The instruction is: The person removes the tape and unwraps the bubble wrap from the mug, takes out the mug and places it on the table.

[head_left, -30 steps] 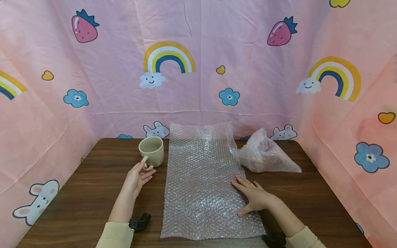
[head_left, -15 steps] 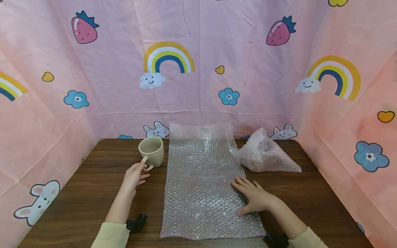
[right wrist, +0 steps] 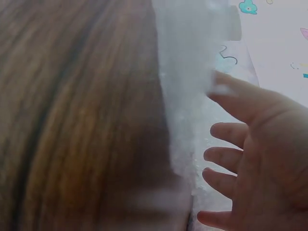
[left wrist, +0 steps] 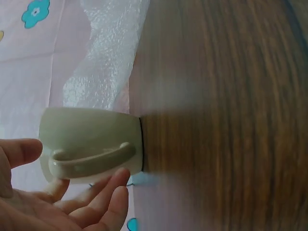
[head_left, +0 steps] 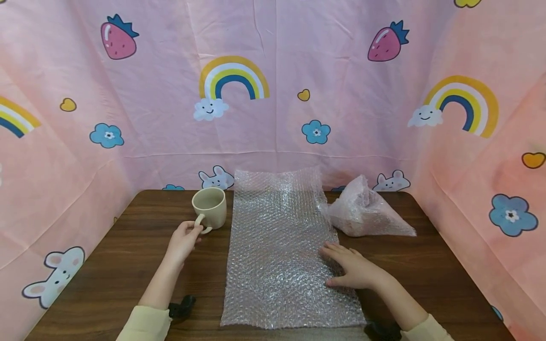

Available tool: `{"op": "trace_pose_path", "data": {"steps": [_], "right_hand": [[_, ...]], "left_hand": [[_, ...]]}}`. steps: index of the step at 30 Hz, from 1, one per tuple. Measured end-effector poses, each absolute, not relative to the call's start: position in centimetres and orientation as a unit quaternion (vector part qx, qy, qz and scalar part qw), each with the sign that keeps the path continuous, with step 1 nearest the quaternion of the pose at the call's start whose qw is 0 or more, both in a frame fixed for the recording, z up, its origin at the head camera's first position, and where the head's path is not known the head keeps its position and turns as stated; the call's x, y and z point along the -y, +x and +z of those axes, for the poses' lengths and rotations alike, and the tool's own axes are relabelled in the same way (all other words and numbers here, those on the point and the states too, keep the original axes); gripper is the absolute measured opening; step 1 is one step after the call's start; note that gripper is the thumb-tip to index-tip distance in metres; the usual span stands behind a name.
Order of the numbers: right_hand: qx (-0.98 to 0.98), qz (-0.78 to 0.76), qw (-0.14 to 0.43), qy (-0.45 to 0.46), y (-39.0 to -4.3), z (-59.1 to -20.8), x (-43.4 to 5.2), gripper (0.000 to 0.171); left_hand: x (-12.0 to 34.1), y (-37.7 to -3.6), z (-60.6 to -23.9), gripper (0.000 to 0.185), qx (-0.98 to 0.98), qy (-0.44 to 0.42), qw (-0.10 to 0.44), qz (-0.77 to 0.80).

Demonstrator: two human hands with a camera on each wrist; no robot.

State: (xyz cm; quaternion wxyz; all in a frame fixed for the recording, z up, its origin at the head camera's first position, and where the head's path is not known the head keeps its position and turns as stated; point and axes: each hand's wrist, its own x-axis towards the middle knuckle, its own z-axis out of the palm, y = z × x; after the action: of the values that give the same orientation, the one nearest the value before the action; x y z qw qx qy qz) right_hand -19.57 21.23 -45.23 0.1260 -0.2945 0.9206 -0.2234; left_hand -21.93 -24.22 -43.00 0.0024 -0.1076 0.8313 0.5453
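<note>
Fingers [head_left: 194, 228] of the left hand [head_left: 182, 240] curl at the handle of the mug [head_left: 209, 207] standing upright on the counter [head_left: 128, 246] just left of the bubble wrap [head_left: 277, 246], while the right hand [head_left: 354, 267] lies flat and open, pinning that sheet's right edge so it stays spread. From the left wrist, those fingers [left wrist: 103, 199] look only loosely bent beside the mug's handle [left wrist: 91, 156], not clamped. From the right wrist, straight fingers [right wrist: 226, 132] press on the wrap [right wrist: 192, 96].

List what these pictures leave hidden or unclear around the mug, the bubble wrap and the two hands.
- Plastic bag: contents, head view, clouded by the film.
- Mug: inside bottom, head view, hidden by its wall.
- Left hand: grip on the handle unclear, left wrist view.
- Bubble wrap: blurred, right wrist view.
</note>
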Motion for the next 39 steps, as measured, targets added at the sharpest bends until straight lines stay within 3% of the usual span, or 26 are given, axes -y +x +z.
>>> {"op": "trace_pose_path", "data": {"steps": [7,14,18,28,39], "right_hand": [[-0.920,-0.232,0.086,-0.303,-19.3,-44.2,-21.6,0.083],[-0.919,-0.259,0.071,-0.289,-19.1,-42.9,-21.7,0.080],[-0.921,-0.263,0.061,-0.280,-19.1,-42.2,-21.7,0.080],[-0.930,-0.268,0.022,-0.250,-18.8,-40.0,-22.1,0.080],[-0.925,-0.302,-0.035,-0.227,-18.3,-37.8,-23.2,0.077]], "left_hand": [[23.6,-21.4,-42.0,0.059,-0.865,-0.096,-0.013,0.491],[21.9,-21.1,-40.5,0.057,-0.856,-0.102,-0.120,0.492],[21.0,-21.0,-39.7,0.052,-0.846,-0.088,-0.151,0.504],[18.9,-21.2,-38.3,0.038,-0.849,-0.024,-0.172,0.498],[15.9,-22.1,-37.2,0.043,-0.854,0.090,-0.129,0.495]]}}
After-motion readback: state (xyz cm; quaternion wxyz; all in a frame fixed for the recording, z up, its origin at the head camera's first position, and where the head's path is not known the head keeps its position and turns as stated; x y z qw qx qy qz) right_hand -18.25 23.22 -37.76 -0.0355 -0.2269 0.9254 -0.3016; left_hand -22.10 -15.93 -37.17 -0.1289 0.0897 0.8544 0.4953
